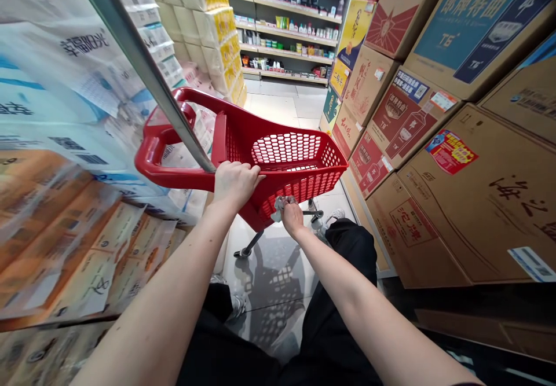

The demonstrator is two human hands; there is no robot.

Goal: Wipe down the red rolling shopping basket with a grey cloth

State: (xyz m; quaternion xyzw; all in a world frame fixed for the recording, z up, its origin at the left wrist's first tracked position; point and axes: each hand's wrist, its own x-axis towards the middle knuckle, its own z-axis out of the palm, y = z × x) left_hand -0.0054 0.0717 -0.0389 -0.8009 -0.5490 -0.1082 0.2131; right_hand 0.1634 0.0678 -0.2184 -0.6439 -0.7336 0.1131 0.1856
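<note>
A red plastic shopping cart [299, 154] with a perforated basket stands tilted in a shop aisle, its red loop handle [152, 154] to the left. My left hand [234, 182] is closed over the basket's near rim. My right hand [291, 215] is lower, under the basket's near side, pinched around a small crumpled whitish cloth [278, 206]. The basket looks empty. A metal pole [143, 62] slants across in front of the handle.
Stacked cardboard cartons [456, 143] wall the right side. Wrapped paper-goods packs [65, 201] line the left. A shelf of bottles [291, 27] stands at the aisle's far end. My legs in black trousers [347, 247] and the cart's wheels [241, 253] are on the glossy tiled floor.
</note>
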